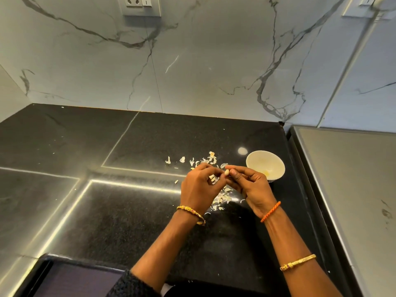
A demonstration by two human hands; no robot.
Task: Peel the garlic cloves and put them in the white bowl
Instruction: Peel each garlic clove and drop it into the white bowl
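Black countertop [132, 211], white bowl [265, 165] just right of both hands. Left hand [199, 187] and right hand [249, 185], fingertips pinching one garlic clove [226, 173] between them above scattered peels [222, 197].

Pale garlic clove [226, 173] just left of tilted white bowl [265, 166].
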